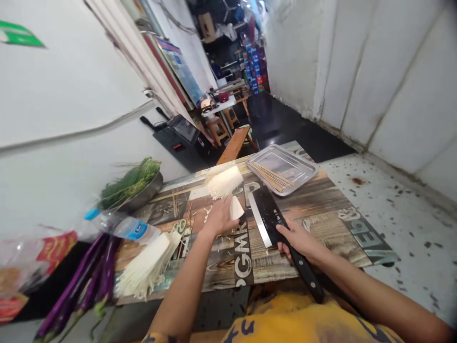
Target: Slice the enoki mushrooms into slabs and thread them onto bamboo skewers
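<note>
My right hand [298, 239] is closed round the neck of a cleaver [266, 214], where the black handle meets the dark blade. The bright cutting edge faces left, and the handle points back toward my body. My left hand [219, 216] has its fingers and thumb round a white enoki mushroom bundle [236, 208]; its smooth end shows on the right and the rest is hidden under the hand. Just beyond lies another enoki bundle [225, 182]. A large pile of enoki mushrooms [150, 264] sits near the front left of the table.
A metal tray [302, 171] with wooden skewers [269, 176] stands at the far right of the patterned table [342, 238]. To the left are a bowl [143, 193] of greens [134, 183], a plastic bottle [135, 230] lying down and several eggplants [85, 286]. Behind stands a wooden bench [233, 145].
</note>
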### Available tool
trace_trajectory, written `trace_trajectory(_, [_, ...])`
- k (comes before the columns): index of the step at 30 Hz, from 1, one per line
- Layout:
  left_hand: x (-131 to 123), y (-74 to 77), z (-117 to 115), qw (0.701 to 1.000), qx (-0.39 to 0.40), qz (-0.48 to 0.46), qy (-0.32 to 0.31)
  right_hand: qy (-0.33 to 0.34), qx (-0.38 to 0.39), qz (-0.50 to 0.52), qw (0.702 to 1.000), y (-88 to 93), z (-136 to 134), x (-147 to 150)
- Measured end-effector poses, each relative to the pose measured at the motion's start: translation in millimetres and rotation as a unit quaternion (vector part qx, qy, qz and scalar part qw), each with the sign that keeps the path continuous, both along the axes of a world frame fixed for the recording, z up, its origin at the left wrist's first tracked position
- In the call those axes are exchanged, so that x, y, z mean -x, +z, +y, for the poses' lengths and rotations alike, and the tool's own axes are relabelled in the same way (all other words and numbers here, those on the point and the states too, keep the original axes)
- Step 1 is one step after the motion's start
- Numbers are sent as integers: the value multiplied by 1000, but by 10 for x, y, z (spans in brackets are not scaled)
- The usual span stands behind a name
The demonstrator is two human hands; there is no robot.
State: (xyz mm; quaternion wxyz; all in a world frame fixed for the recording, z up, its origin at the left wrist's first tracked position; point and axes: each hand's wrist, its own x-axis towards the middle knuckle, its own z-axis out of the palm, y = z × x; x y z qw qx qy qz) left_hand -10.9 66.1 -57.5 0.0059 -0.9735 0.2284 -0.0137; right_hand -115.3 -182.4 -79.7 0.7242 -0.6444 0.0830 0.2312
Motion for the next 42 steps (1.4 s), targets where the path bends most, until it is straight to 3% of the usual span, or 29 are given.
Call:
trace_trajectory(5, [49, 49, 48, 997, -36, 31, -61, 5, 12, 30, 999, 46, 105, -20])
trace_trajectory(9, [183, 31, 15, 997, -65, -2, -50, 0, -1, 34, 999, 18, 167, -58])
trace_trajectory(16, [424, -223, -252, 998, -19, -52, -9, 9, -15, 19, 1000, -53, 234, -116])
trace_trajectory(21, [406, -312, -269, 993, -37, -112, -3, 9, -23, 20, 999, -38, 226, -109])
trace_trajectory(42, [328, -330, -196, 997, 2, -79, -6, 33, -40, 29, 998, 5, 187, -99])
